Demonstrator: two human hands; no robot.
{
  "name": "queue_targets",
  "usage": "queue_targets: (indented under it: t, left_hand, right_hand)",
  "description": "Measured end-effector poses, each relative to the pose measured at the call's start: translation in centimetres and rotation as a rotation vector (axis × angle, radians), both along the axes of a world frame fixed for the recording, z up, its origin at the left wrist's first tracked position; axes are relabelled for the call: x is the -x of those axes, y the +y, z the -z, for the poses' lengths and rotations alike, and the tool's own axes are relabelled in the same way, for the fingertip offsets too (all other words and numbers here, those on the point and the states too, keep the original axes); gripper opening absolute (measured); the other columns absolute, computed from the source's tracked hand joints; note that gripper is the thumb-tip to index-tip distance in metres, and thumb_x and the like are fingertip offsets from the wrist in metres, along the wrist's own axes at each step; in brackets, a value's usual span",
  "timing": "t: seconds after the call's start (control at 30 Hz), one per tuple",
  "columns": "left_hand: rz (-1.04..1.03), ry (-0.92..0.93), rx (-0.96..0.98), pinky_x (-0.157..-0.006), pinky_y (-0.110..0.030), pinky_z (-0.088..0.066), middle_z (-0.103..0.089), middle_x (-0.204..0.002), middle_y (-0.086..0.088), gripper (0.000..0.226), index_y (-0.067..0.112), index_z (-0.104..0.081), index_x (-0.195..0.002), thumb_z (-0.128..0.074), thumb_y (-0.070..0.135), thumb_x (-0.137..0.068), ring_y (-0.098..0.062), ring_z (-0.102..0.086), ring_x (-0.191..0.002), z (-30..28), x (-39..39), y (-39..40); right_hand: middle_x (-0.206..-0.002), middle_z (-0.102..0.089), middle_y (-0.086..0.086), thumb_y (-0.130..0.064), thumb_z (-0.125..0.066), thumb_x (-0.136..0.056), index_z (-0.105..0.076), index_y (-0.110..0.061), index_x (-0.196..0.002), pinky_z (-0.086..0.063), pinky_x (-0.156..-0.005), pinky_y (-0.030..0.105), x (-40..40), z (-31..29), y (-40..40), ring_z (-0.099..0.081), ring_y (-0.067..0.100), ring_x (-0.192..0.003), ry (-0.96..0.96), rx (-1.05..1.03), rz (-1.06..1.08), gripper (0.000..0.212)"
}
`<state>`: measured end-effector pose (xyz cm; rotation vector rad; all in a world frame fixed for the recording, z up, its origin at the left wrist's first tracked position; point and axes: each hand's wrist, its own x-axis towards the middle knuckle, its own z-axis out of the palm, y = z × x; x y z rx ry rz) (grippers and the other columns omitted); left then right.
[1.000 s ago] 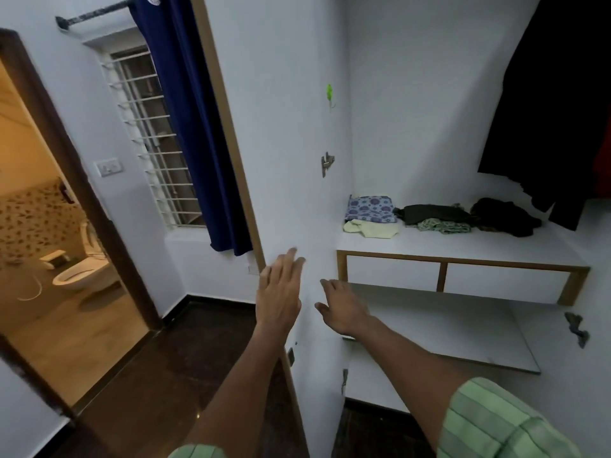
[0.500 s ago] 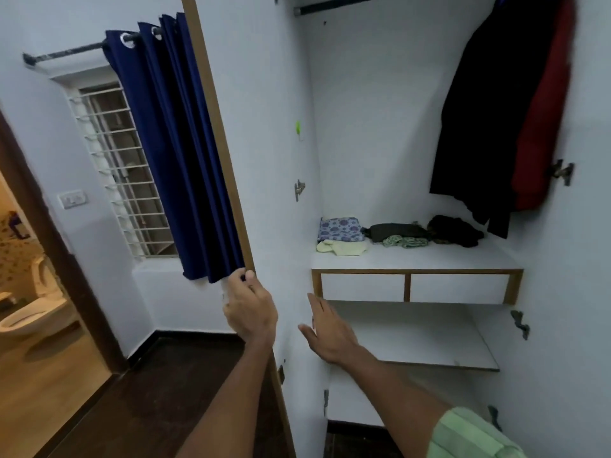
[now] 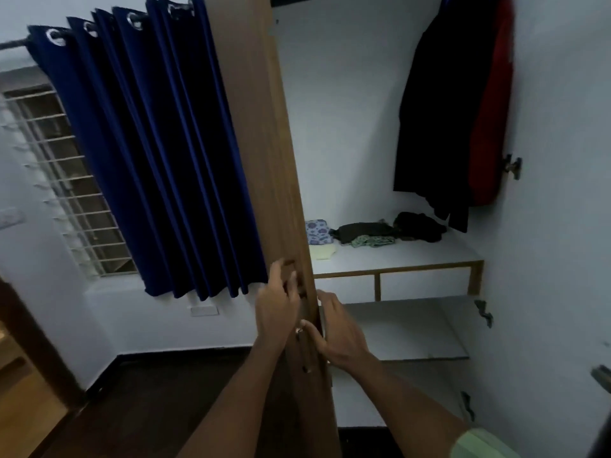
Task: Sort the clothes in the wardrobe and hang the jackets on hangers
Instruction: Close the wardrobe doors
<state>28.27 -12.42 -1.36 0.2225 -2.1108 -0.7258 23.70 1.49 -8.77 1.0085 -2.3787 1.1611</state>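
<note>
- Wardrobe's brown wooden door (image 3: 261,160) stands edge-on before me, both hands on it.
- Left hand (image 3: 277,304) lies on its outer face, fingers loosely bent (grip unclear).
- Right hand (image 3: 337,328) wraps the edge, thumb by the metal handle (image 3: 305,353).
- Black jacket (image 3: 439,120) and red jacket (image 3: 492,120) hang inside; folded clothes (image 3: 370,231) lie on the white shelf (image 3: 413,254).

A single head-worn wide-angle view looks forward and slightly down, standing close to the edge of the brown wooden wardrobe door (image 3: 264,180), which splits the frame. Left of that door it takes in the dark blue eyelet curtain (image 3: 148,160); right of it, the white wardrobe shelf (image 3: 396,256) deeper inside. No second view.
</note>
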Motion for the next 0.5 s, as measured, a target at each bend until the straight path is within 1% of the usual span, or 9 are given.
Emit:
queue_targets:
  t: [0.07, 0.1, 0.13, 0.17, 0.23, 0.3, 0.37, 0.4, 0.5]
  left_hand:
    - [0.018, -0.087, 0.033, -0.056, -0.030, -0.056, -0.072, -0.082, 0.003, 0.041, 0.032, -0.047, -0.141, -0.052, 0.044, -0.103, -0.011, -0.067, -0.064, 0.4, 1.9, 0.7]
    - [0.041, -0.120, 0.051, -0.061, -0.032, -0.058, -0.075, -0.090, 0.001, 0.044, 0.033, -0.045, -0.144, -0.054, 0.045, -0.102, -0.012, -0.070, -0.070, 0.7, 2.9, 1.1]
    - [0.067, -0.148, 0.075, -0.070, -0.035, -0.061, -0.076, -0.103, 0.001, 0.048, 0.034, -0.043, -0.146, -0.056, 0.046, -0.101, -0.014, -0.073, -0.082, 0.9, 3.7, 1.4]
    - [0.091, -0.167, 0.114, -0.081, -0.040, -0.061, -0.073, -0.120, 0.003, 0.053, 0.035, -0.040, -0.148, -0.057, 0.047, -0.099, -0.016, -0.072, -0.097, 0.9, 4.7, 2.0]
    - [0.082, -0.179, 0.245, -0.099, -0.043, -0.054, -0.054, -0.149, 0.005, 0.065, 0.033, -0.033, -0.154, -0.061, 0.045, -0.097, -0.018, -0.062, -0.123, 0.8, 6.7, 3.4]
    - [0.052, -0.170, 0.385, -0.107, -0.041, -0.046, -0.028, -0.166, 0.004, 0.079, 0.031, -0.023, -0.159, -0.066, 0.041, -0.094, -0.019, -0.045, -0.141, 0.1, 8.7, 5.0]
    - [0.067, -0.180, 0.530, -0.112, -0.039, -0.042, -0.007, -0.171, 0.000, 0.093, 0.028, -0.012, -0.162, -0.070, 0.038, -0.090, -0.020, -0.030, -0.151, -0.8, 11.2, 6.4]
    - [0.074, -0.185, 0.601, -0.115, -0.040, -0.040, 0.000, -0.172, -0.002, 0.099, 0.026, -0.007, -0.163, -0.072, 0.037, -0.088, -0.021, -0.022, -0.154, -1.1, 12.4, 6.9]
    - [0.070, -0.185, 0.783, -0.119, -0.041, -0.033, 0.011, -0.171, -0.004, 0.107, 0.022, 0.002, -0.164, -0.071, 0.035, -0.088, -0.021, -0.005, -0.158, -2.2, 16.2, 8.1]
  right_hand:
    - [-0.126, -0.055, -0.007, -0.060, -0.041, -0.102, -0.039, -0.031, -0.139, -0.056, -0.085, 0.033, 1.3, -0.4, 1.4, -0.061, 0.012, -0.107, 0.009, -0.019, 0.101, 0.047]
    - [-0.119, -0.057, -0.006, -0.055, -0.040, -0.103, -0.041, -0.030, -0.132, -0.056, -0.080, 0.034, 2.2, -0.7, 2.4, -0.063, 0.014, -0.101, 0.003, -0.028, 0.172, 0.038]
    - [-0.113, -0.060, -0.005, -0.052, -0.039, -0.104, -0.043, -0.029, -0.127, -0.055, -0.077, 0.035, 3.1, -0.9, 3.1, -0.064, 0.016, -0.096, -0.011, -0.038, 0.226, 0.033]
    - [-0.109, -0.062, -0.005, -0.050, -0.038, -0.105, -0.045, -0.027, -0.125, -0.054, -0.075, 0.034, 4.3, -1.1, 4.0, -0.065, 0.017, -0.094, -0.031, -0.051, 0.266, 0.031]
    - [-0.105, -0.065, -0.004, -0.046, -0.041, -0.106, -0.049, -0.023, -0.122, -0.048, -0.071, 0.030, 6.4, -1.7, 5.3, -0.066, 0.018, -0.092, -0.072, -0.073, 0.319, 0.029]
    - [-0.103, -0.067, -0.003, -0.039, -0.046, -0.106, -0.053, -0.022, -0.119, -0.045, -0.070, 0.030, 8.8, -2.3, 6.2, -0.066, 0.019, -0.092, -0.096, -0.068, 0.381, 0.023]
    - [-0.102, -0.069, -0.003, -0.036, -0.049, -0.105, -0.055, -0.024, -0.117, -0.049, -0.072, 0.032, 11.5, -2.8, 7.0, -0.067, 0.020, -0.093, -0.142, -0.056, 0.446, 0.019]
    - [-0.101, -0.070, -0.003, -0.035, -0.049, -0.104, -0.056, -0.024, -0.117, -0.051, -0.074, 0.034, 12.8, -3.0, 7.2, -0.067, 0.021, -0.093, -0.168, -0.060, 0.472, 0.018]
    - [-0.100, -0.072, 0.000, -0.031, -0.051, -0.104, -0.058, -0.024, -0.118, -0.057, -0.075, 0.038, 16.5, -3.7, 7.4, -0.069, 0.021, -0.092, -0.197, -0.094, 0.530, 0.018]
